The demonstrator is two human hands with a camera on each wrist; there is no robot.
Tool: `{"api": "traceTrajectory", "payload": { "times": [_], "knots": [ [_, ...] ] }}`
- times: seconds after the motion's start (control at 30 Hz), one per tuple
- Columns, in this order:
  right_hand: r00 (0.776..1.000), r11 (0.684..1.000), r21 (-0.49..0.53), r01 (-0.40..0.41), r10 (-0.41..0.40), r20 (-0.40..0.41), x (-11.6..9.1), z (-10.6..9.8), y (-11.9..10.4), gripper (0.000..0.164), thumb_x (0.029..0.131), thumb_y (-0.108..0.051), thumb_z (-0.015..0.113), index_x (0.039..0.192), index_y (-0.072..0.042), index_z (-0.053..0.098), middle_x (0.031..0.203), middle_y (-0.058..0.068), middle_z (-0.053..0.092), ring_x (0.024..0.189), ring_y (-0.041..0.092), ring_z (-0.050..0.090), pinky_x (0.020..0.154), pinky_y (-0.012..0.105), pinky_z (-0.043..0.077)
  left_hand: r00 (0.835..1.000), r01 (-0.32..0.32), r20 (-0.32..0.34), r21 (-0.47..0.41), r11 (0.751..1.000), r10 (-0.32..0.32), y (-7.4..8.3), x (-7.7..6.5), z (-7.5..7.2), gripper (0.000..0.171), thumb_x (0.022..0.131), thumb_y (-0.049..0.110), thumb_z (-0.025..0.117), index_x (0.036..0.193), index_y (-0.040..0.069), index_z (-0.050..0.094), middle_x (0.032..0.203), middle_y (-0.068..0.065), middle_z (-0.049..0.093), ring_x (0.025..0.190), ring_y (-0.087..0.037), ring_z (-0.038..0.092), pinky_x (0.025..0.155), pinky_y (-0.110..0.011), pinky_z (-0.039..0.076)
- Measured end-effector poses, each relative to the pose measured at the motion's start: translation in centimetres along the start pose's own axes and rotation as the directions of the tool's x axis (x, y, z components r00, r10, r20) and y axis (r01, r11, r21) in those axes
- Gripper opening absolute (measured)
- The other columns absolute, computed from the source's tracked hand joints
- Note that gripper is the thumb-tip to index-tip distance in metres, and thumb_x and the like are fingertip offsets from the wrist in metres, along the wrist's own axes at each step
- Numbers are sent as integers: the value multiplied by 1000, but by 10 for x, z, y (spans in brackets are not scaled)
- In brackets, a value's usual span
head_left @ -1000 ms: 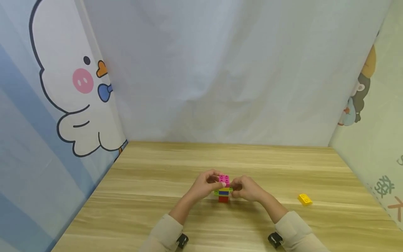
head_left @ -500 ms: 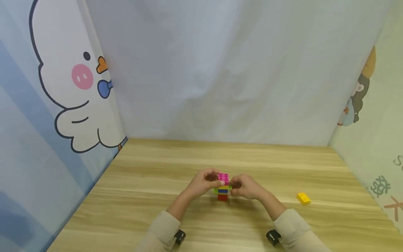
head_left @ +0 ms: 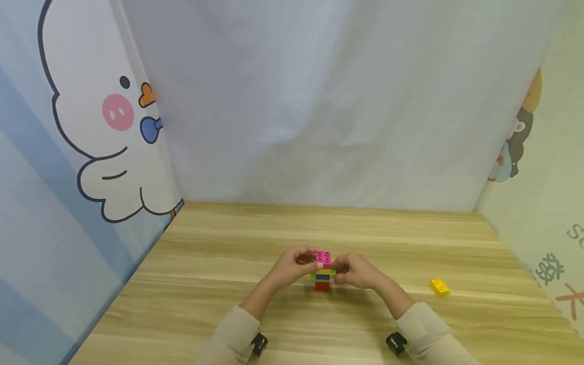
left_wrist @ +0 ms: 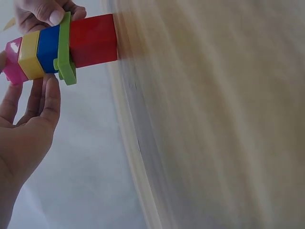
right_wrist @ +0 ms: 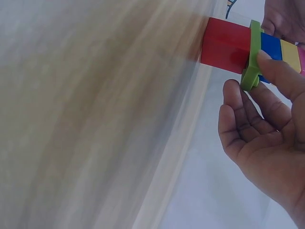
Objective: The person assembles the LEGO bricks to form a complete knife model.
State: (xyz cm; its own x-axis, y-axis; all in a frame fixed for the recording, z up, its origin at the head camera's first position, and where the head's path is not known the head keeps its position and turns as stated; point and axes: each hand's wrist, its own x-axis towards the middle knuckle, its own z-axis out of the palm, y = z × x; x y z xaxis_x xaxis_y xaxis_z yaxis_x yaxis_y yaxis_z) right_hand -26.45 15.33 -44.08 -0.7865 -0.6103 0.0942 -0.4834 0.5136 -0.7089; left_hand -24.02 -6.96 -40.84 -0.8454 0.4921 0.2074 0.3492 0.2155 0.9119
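Note:
A tower of toy building bricks stands upright on the table: red brick at the bottom, then a wider flat green brick, a blue brick, a yellow brick and a pink brick on top. My left hand grips the tower's upper part from the left, its thumb on the near side of the pink brick and its fingers reaching behind. From the right, my right hand pinches the tower around the green and blue bricks, its thumb near the green one. Its other fingers curl loosely below.
A loose yellow brick lies on the wooden table to the right of the right hand. A pale curtain closes off the back, with printed panels on both sides. Each wrist carries a small black device.
Both hands stay on the tower with almost the same hold. The whole head view has shifted slightly; the bricks keep their order.

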Motion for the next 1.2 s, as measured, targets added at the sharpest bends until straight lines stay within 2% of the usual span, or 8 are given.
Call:
{"api": "traceTrajectory", "payload": {
  "times": [0.3,0.5,0.63,0.73,0.9,1.0,1.2],
  "knots": [
    [1000,1000,-14,-13,13,4,0,-3,-1,19,80,-9,71,96,1,68,87,4,67,77,16,61,68,30,51,999,-39,21,18,999,38,-1,2,0,31,87,4,58,117,-4,60,99,-13,64,91,-26,58,78,-29,48],
    [1000,1000,-13,-13,13,1,1,-4,-1,17,80,-10,72,94,0,68,82,0,66,74,13,60,66,29,50,997,-67,38,-8,998,68,-4,1,-3,36,87,1,54,123,-6,55,109,-19,61,98,-33,57,81,-32,47],
    [1000,1000,-16,-5,5,4,1,-3,0,17,79,-10,73,93,-1,69,81,-1,66,73,12,60,66,27,50,998,-38,53,-47,998,40,-8,1,-5,38,88,0,54,126,-5,53,114,-21,59,101,-35,56,80,-31,47],
    [1000,1000,-16,-1,1,5,1,-3,0,17,79,-10,73,93,-1,69,81,-1,66,73,12,60,66,27,50,997,1,73,-42,999,2,-9,0,-6,38,87,-1,55,124,-7,53,113,-22,58,101,-36,55,80,-32,48],
    [1000,1000,-8,3,-3,4,0,-2,0,16,78,-8,73,91,-1,69,79,-1,65,72,11,59,65,26,49,993,41,108,-14,999,-39,-32,6,-6,37,85,-1,58,121,-8,55,114,-22,57,101,-39,54,82,-38,49],
    [1000,1000,-13,1,-1,3,0,-1,0,16,78,-8,73,92,0,69,79,-1,65,72,12,60,65,26,50,991,60,121,-2,998,-59,-44,9,-7,36,86,2,61,121,-5,56,116,-21,56,101,-36,55,82,-38,48],
    [1000,1000,-23,-13,13,-1,0,-2,1,17,79,-9,72,93,0,69,81,0,65,74,13,60,67,28,50,984,106,138,52,993,-113,-46,9,-9,31,86,4,63,116,-3,59,110,-16,59,94,-29,57,78,-36,49]
  ]
}}
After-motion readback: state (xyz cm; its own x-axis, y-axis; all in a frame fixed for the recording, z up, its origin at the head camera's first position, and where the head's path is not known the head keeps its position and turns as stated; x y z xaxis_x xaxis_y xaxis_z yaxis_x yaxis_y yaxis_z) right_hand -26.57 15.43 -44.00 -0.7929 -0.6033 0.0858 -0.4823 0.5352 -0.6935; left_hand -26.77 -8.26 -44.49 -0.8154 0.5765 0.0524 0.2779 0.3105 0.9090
